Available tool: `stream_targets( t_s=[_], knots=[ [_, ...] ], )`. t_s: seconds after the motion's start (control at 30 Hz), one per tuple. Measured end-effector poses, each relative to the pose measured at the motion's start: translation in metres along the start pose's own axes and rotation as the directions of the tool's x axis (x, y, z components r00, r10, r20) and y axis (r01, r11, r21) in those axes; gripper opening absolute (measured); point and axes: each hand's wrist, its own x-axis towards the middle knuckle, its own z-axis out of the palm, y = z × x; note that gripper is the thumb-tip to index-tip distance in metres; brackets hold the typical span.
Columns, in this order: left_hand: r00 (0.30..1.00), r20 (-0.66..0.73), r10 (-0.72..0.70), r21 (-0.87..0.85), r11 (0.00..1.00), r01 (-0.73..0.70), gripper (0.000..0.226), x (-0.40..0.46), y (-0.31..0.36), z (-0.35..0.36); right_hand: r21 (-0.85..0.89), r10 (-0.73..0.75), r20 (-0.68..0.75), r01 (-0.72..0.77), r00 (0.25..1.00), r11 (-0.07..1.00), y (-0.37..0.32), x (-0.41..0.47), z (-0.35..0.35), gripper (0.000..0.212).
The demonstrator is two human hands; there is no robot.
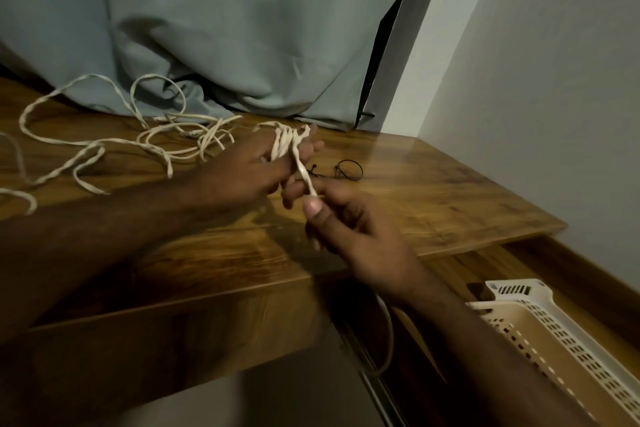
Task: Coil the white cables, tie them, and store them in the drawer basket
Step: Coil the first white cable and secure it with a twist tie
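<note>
Hands, two, bare, held over the near edge of the wooden worktop [433, 191]. Left hand [242, 177]: fingers extended and held together, several turns of white cable [287, 144] wound across them near the tips. Right hand [349, 229]: thumb and forefinger pinched on one strand of the same cable just below the left fingers; remaining fingers curled loosely.

Held strand: taut, short, long axis running from the wraps on the left fingers down and toward the viewer to the right thumb.

Loose cable [104, 149]: twisted white run, lying in open loops on the worktop to the left of the hands, far loops touching the grey-green curtain [242, 28] that is draped onto the worktop's back edge.

Black tie [348, 170]: small loop, flat on the worktop just beyond the hands.

Basket [568, 343]: cream, perforated plastic, set in the open drawer at lower right, below worktop level.
</note>
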Motion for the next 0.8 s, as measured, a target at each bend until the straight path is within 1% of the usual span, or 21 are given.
stream_targets(
  t_s=[0.03, 0.07, 0.1, 0.17, 0.2, 0.23, 0.27, 0.3, 0.33, 0.43, 0.47, 0.5, 0.53, 0.6, 0.67, 0.73, 0.8],
  knots=[
    [0.996, 0.008, -0.092, -0.203, 0.975, 0.092, 0.029, 0.000, 0.002, 0.001, -0.019, 0.007, 0.085, -0.006, 0.996, 1.000, 0.002, 0.000, 0.004, 0.027],
    [0.988, 0.039, -0.151, -0.343, 0.926, 0.155, 0.030, 0.000, 0.004, 0.001, -0.035, 0.025, 0.143, -0.021, 0.989, 0.999, 0.003, 0.000, 0.007, 0.029],
    [0.980, 0.064, -0.188, -0.454, 0.869, 0.196, 0.039, 0.002, 0.004, 0.000, -0.045, 0.047, 0.163, -0.040, 0.985, 0.998, 0.004, 0.000, 0.010, 0.030],
    [0.974, 0.075, -0.215, -0.629, 0.748, 0.214, 0.058, 0.004, 0.007, -0.005, -0.057, 0.103, 0.122, -0.097, 0.987, 0.994, 0.008, 0.000, 0.010, 0.029],
    [0.974, 0.063, -0.219, -0.685, 0.700, 0.202, 0.067, 0.005, 0.008, -0.009, -0.061, 0.145, 0.093, -0.140, 0.985, 0.988, 0.009, 0.000, 0.008, 0.028],
    [0.974, 0.054, -0.219, -0.736, 0.651, 0.186, 0.072, 0.004, 0.011, -0.012, -0.053, 0.190, 0.081, -0.186, 0.978, 0.981, 0.011, 0.000, 0.005, 0.028],
    [0.975, 0.042, -0.217, -0.769, 0.616, 0.170, 0.073, 0.006, 0.013, -0.016, -0.045, 0.227, 0.085, -0.224, 0.970, 0.974, 0.012, -0.001, 0.001, 0.029],
    [0.976, 0.039, -0.214, -0.786, 0.597, 0.162, 0.070, 0.006, 0.014, -0.017, -0.056, 0.251, 0.102, -0.246, 0.963, 0.968, 0.014, -0.001, -0.003, 0.029],
    [0.977, 0.033, -0.212, -0.774, 0.612, 0.159, 0.065, 0.006, 0.014, -0.017, -0.098, 0.257, 0.124, -0.246, 0.958, 0.964, 0.014, -0.001, -0.005, 0.030],
    [0.971, -0.008, -0.237, -0.688, 0.706, 0.167, 0.070, 0.004, 0.012, -0.009, -0.278, 0.217, 0.179, -0.163, 0.960, 0.947, 0.010, -0.003, -0.001, 0.029],
    [0.971, -0.021, -0.239, -0.678, 0.717, 0.162, 0.066, 0.005, 0.011, -0.008, -0.310, 0.218, 0.181, -0.155, 0.959, 0.938, 0.009, -0.003, 0.001, 0.029],
    [0.966, -0.014, -0.257, -0.687, 0.704, 0.177, 0.063, 0.005, 0.013, -0.009, -0.320, 0.229, 0.168, -0.167, 0.959, 0.933, 0.008, -0.002, 0.003, 0.029],
    [0.962, 0.006, -0.273, -0.717, 0.669, 0.195, 0.057, 0.006, 0.013, -0.012, -0.313, 0.247, 0.147, -0.192, 0.958, 0.930, 0.008, -0.002, 0.003, 0.029],
    [0.955, 0.021, -0.296, -0.788, 0.582, 0.198, 0.052, 0.008, 0.017, -0.019, -0.231, 0.299, 0.110, -0.269, 0.948, 0.935, 0.009, -0.001, 0.001, 0.033],
    [0.949, 0.017, -0.314, -0.832, 0.522, 0.187, 0.053, 0.009, 0.018, -0.025, -0.085, 0.372, 0.072, -0.366, 0.925, 0.927, 0.008, -0.002, -0.003, 0.038],
    [0.950, 0.048, -0.307, -0.820, 0.531, 0.213, 0.052, 0.008, 0.021, -0.028, 0.041, 0.460, 0.018, -0.461, 0.888, 0.887, 0.003, -0.002, -0.009, 0.040],
    [0.961, 0.109, -0.256, -0.777, 0.581, 0.242, 0.047, 0.003, 0.024, -0.029, 0.137, 0.558, -0.051, -0.548, 0.828, 0.825, 0.000, -0.003, -0.017, 0.040]
  ],
)
